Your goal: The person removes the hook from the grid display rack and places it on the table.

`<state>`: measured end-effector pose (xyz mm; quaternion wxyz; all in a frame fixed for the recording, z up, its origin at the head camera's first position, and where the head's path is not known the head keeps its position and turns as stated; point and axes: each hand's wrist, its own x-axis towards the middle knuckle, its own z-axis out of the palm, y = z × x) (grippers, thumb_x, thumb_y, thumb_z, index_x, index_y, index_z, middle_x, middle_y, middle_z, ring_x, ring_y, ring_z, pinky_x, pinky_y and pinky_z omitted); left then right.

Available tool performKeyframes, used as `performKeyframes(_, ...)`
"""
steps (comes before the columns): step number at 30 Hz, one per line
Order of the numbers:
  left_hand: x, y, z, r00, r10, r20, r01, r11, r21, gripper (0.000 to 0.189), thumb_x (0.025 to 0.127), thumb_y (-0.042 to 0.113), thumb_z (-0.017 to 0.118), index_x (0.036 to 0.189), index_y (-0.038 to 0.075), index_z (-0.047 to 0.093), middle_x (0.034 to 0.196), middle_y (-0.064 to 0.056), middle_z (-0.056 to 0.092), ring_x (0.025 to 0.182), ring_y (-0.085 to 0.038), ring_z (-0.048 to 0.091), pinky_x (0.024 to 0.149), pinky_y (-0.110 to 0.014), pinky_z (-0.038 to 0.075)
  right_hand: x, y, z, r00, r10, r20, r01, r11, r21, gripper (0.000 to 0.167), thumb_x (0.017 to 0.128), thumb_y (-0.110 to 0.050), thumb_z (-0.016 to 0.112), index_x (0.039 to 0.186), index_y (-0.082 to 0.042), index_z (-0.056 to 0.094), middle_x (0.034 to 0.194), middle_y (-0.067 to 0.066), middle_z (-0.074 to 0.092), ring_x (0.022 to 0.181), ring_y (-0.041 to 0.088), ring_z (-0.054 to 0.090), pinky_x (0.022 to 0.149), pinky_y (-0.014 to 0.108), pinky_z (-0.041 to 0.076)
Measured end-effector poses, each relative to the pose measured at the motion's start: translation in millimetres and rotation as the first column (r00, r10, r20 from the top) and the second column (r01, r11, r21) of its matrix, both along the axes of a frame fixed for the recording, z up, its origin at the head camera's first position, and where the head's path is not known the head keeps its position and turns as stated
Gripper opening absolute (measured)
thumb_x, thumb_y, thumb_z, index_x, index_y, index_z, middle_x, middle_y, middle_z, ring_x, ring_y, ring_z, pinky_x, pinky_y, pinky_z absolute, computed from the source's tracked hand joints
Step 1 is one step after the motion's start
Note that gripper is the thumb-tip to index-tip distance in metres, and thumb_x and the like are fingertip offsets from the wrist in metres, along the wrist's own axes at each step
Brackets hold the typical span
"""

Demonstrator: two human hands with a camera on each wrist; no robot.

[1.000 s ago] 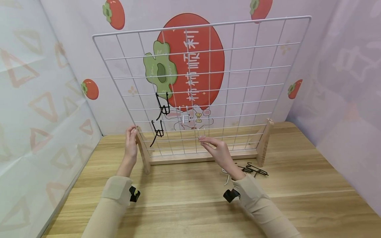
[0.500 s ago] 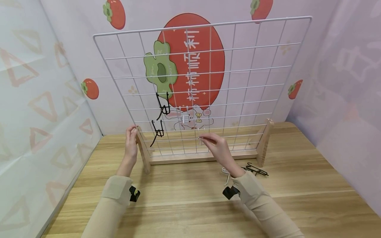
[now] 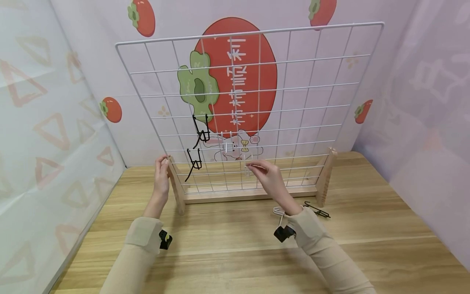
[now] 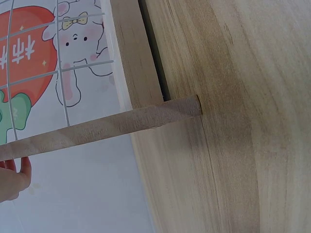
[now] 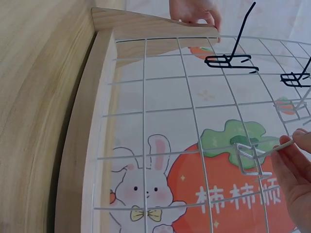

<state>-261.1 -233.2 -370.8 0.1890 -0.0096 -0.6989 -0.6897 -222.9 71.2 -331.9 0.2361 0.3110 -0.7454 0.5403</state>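
Head view gives us two bare hands at a white wire grid, which rises from a wooden stand on the surface. We see the right grip pinching a white hook by its straight arm, between thumb and fingertips, low on the grid near the middle. From the right wrist we make out the hook's frame close against the wires, but we cannot tell whether its prongs are caught on one. The left grip holds the top of the stand's left upright, its fingers curled at the wooden edge.

Left of the right hand, we find an upper black hook, a lower black hook and a second white hook hanging on the grid. On the surface near the right sleeve lie a loose black hook and, partly covered by the arm, a loose white hook.
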Motion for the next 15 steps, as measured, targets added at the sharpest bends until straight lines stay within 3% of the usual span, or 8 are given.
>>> performKeyframes(15,-0.8,-1.3,-0.4,1.000,-0.004,0.029,0.004,1.000,-0.001,0.017,0.097,0.029,0.027,0.111,0.024,0.035,0.117,0.006,0.034,0.101,-0.012,0.034,0.080,-0.029,0.026,5.5,1.7,9.0,1.000,0.021,-0.007,-0.021,1.000,-0.022,0.014,0.080,0.013,0.054,0.093,0.012,0.060,0.092,0.022,0.061,0.087,0.032,0.059,0.079,0.026,0.046)
